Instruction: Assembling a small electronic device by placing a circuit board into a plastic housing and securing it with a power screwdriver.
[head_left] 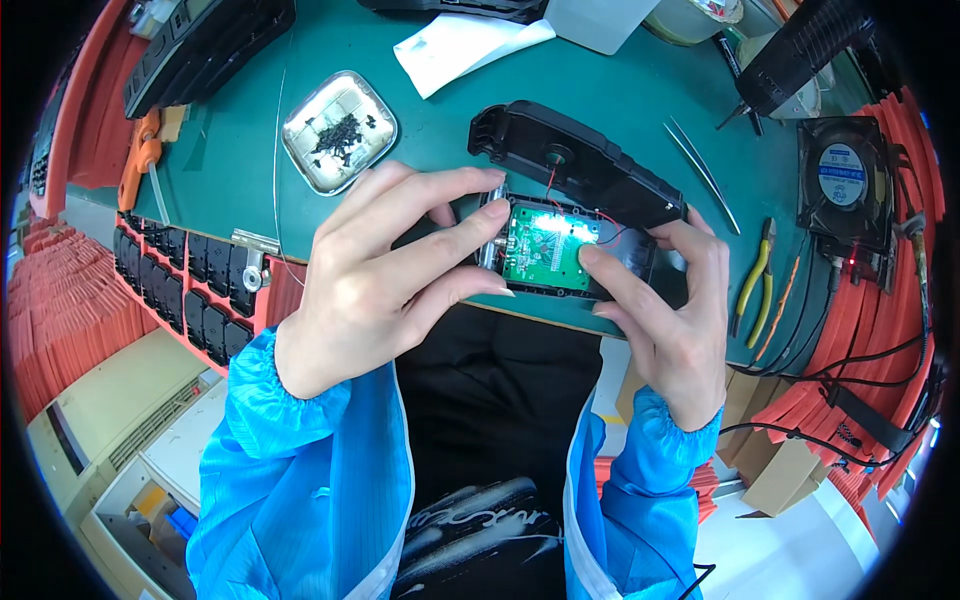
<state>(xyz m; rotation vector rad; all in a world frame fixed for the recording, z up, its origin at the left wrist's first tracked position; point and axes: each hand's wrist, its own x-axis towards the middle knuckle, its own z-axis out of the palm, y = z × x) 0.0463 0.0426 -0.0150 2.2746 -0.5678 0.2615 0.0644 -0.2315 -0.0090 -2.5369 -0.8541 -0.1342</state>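
A green circuit board (545, 250) lies in an open black plastic housing (632, 262) near the table's front edge. Its black cover (590, 172) is tipped up behind it, with thin red wires running between the two. My left hand (375, 265) is closed on the housing's left end, thumb at the near side and fingertips at the metal-looking parts there. At the other end my right hand (675, 310) grips the housing; its index fingertip presses the board's right edge and its thumb rests at the near side. Bright glare hides part of the board's upper edge.
A metal dish (296, 165) holds small black pieces, likely screws. White paper (455, 55) lies farther back. To the right are tweezers (703, 175), yellow-handled pliers (755, 285), a black electric screwdriver (800, 60) and a fan (845, 190). An orange glue gun (140, 160) lies left.
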